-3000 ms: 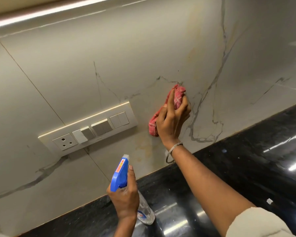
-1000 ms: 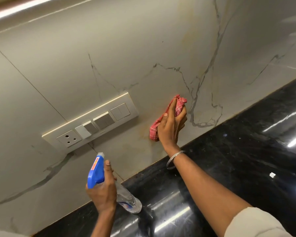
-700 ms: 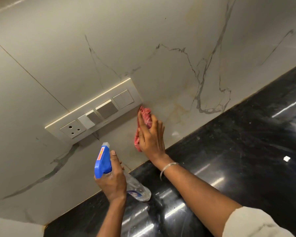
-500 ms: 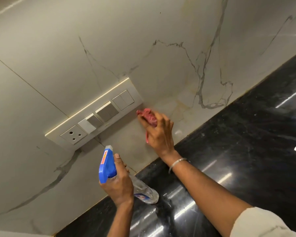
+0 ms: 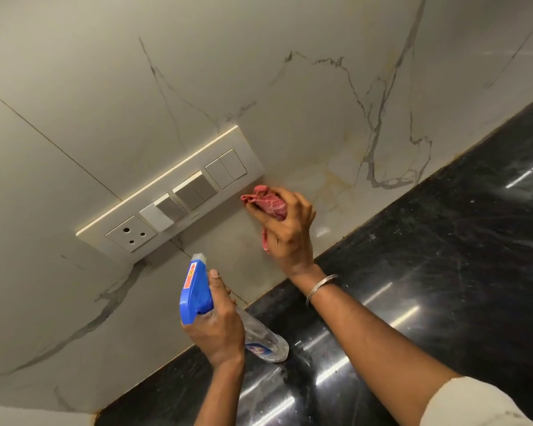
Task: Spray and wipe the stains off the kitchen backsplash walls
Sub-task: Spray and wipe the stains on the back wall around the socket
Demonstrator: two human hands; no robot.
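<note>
The marble-look backsplash wall (image 5: 259,87) fills the upper view, with faint yellowish stains (image 5: 333,179) low down, just right of the cloth. My right hand (image 5: 290,232) is bunched around a red cloth (image 5: 268,202) against the wall, just below the right end of the switch plate. My left hand (image 5: 219,327) grips a clear spray bottle (image 5: 259,336) by its blue trigger head (image 5: 194,290), nozzle pointing up toward the wall under the switch plate. The bottle's base hangs above the counter.
A cream switch plate (image 5: 173,198) with a socket and several switches sits on the wall left of the cloth. The glossy black stone counter (image 5: 443,272) runs along the wall's foot to the lower right. A tile joint (image 5: 43,133) crosses the wall at left.
My right hand has swept the cloth left and down across the wall, from the veined patch to just under the switch plate, and bunched it up. The spray bottle stayed held below.
</note>
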